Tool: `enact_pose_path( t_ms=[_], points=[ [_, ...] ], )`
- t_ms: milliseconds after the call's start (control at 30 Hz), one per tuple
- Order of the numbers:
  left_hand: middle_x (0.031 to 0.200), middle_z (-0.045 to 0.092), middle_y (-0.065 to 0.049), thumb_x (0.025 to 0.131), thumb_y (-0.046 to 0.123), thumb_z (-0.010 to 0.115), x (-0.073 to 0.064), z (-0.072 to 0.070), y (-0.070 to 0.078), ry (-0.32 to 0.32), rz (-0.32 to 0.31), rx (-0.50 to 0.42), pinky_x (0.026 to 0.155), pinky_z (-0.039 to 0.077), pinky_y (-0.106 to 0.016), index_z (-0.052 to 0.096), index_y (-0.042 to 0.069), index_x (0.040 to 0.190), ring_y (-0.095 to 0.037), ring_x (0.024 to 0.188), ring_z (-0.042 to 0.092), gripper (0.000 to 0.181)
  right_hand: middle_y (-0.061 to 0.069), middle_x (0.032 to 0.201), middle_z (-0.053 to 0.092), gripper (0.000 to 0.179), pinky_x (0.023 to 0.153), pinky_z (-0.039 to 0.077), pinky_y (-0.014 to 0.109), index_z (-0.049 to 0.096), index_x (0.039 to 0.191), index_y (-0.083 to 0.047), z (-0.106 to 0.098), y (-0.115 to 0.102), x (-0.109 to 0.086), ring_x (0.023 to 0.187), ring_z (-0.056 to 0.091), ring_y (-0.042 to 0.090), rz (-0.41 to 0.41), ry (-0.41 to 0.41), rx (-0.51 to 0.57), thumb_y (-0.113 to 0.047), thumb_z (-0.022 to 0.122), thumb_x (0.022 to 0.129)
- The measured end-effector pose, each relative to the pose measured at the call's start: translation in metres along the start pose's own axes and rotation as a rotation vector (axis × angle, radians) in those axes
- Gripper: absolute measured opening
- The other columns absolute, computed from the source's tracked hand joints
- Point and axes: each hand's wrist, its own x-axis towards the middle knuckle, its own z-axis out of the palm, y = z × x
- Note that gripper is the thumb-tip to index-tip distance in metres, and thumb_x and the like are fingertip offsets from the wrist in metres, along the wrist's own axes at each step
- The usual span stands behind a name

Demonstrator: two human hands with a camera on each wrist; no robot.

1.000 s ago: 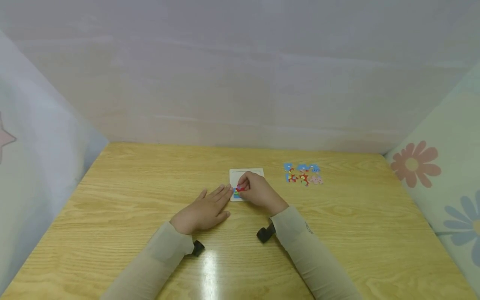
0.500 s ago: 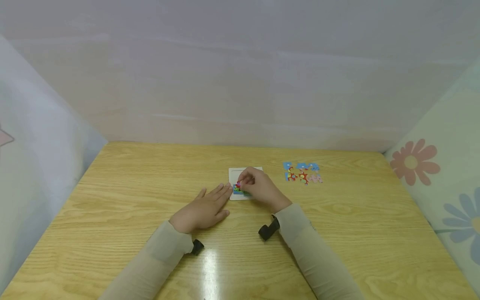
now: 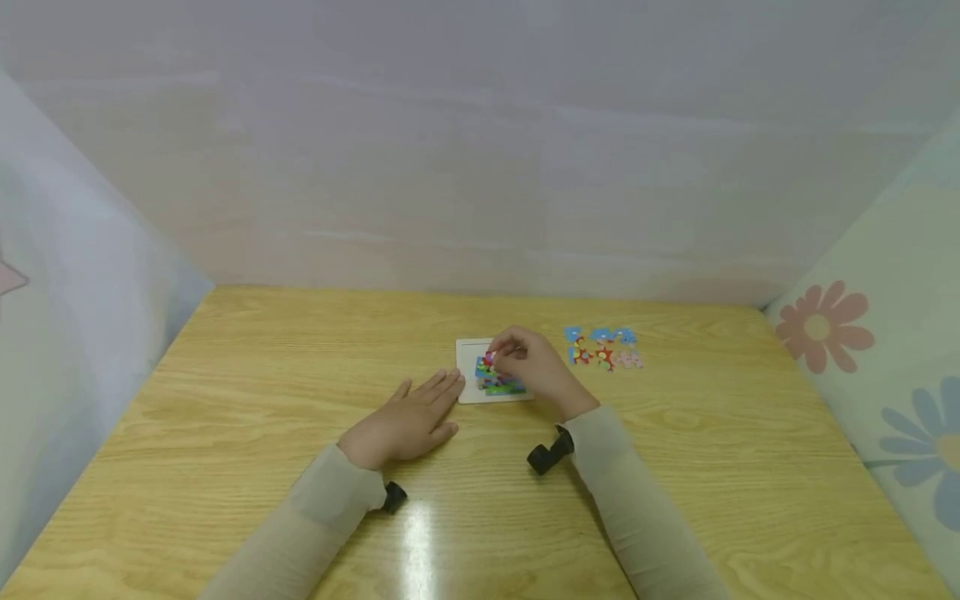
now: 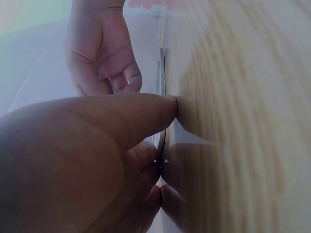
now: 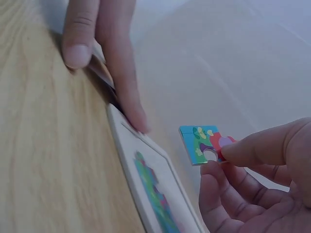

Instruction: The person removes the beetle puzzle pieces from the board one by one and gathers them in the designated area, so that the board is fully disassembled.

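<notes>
A puzzle piece (image 5: 197, 141) printed in blue, green and red is pinched between the thumb and fingers of my right hand (image 3: 536, 362). The right wrist view shows it raised above a white puzzle tray (image 5: 133, 160). Along the tray's near side lies a strip of joined green and multicoloured pieces (image 5: 153, 189). My left hand (image 3: 405, 421) lies on the table with its fingers straight, the fingertips at the left edge of the tray. Part of the tray's right side is hidden behind the right hand in the head view.
Several loose puzzle pieces (image 3: 604, 357), blue, red and pink, lie on the wooden table (image 3: 300, 350) to the right of the tray. A pale wall (image 3: 480, 167) stands behind the table, with flower-printed side panels (image 3: 825, 325). Each wrist bears a black camera (image 3: 551, 452).
My right hand has moved to the right and up from the tray's lower left, carrying the puzzle piece and uncovering more of the laid strip. The left hand stays in place.
</notes>
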Motion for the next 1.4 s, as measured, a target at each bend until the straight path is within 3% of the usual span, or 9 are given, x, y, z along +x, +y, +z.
enact_pose_path(
  t_ms=[233,433,767,1100,1400],
  points=[
    [0.170,0.008,-0.006,0.109,0.039,0.044,0.001,0.003,-0.001,-0.001,0.007,0.013,0.121,0.008,-0.063,0.016,0.010,0.164,-0.026,0.156,0.008,0.068,0.014,0.105,0.065,0.013,0.086,0.060,0.042,0.066,0.112,-0.002,-0.034,0.009,-0.011,0.094,0.068,0.028,-0.013,0.028,0.043,-0.009,0.064,0.100],
    [0.170,0.006,-0.004,0.109,0.039,0.043,0.001,0.003,-0.001,-0.009,0.002,0.020,0.121,0.008,-0.062,0.014,0.011,0.164,-0.025,0.156,0.007,0.068,0.016,0.112,0.064,0.018,0.088,0.059,0.038,0.064,0.115,0.001,-0.065,0.016,-0.024,0.098,0.067,0.026,-0.010,0.040,0.012,-0.009,0.065,0.100],
    [0.170,0.007,-0.003,0.109,0.040,0.042,0.001,0.004,-0.002,0.000,0.013,0.036,0.121,0.008,-0.062,0.015,0.013,0.164,-0.024,0.156,0.006,0.067,0.020,0.119,0.063,0.027,0.091,0.058,0.040,0.062,0.120,0.003,-0.107,0.027,-0.048,0.103,0.067,0.026,0.069,0.093,-0.036,-0.014,0.066,0.100],
    [0.170,0.007,-0.005,0.109,0.039,0.042,-0.002,0.002,-0.001,-0.007,0.010,0.010,0.121,0.007,-0.063,0.015,0.011,0.164,-0.025,0.156,0.006,0.067,0.019,0.117,0.064,0.028,0.084,0.060,0.031,0.064,0.123,0.004,-0.119,0.040,-0.058,0.095,0.068,0.021,0.172,0.097,-0.088,-0.013,0.064,0.101],
    [0.170,0.007,-0.004,0.109,0.039,0.042,-0.001,0.004,-0.003,-0.004,0.009,0.017,0.121,0.007,-0.063,0.015,0.012,0.164,-0.025,0.156,0.006,0.067,0.015,0.105,0.070,0.020,0.074,0.060,0.029,0.071,0.115,0.002,-0.120,0.049,-0.056,0.084,0.070,0.019,0.189,0.084,-0.177,-0.009,0.067,0.098]
  ],
)
